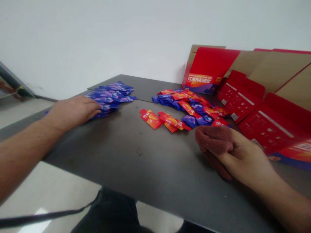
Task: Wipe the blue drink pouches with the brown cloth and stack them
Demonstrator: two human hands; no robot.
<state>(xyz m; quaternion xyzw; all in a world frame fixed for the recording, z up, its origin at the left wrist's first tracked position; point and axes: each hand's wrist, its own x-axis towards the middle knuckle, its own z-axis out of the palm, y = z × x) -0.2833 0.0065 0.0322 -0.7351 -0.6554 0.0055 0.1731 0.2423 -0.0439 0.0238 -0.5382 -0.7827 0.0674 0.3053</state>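
Note:
My left hand (73, 111) lies flat, fingers stretched out, on the near edge of a heap of purple sachets (111, 94) at the left of the dark table (136, 161). My right hand (243, 158) is closed around a dark red cloth (213, 139) that rests on the table at the right. Just beyond the cloth lies a mixed heap of red-orange and purple sachets (187, 108). Two or three red-orange sachets (152, 119) lie a little apart at its left.
Flattened red cartons (243, 94) lie along the right side. One red carton (206, 72) stands open at the back by the white wall, with brown cardboard (279, 68) behind. The table's near edge runs diagonally; pale floor and my dark trousers (114, 210) show below it.

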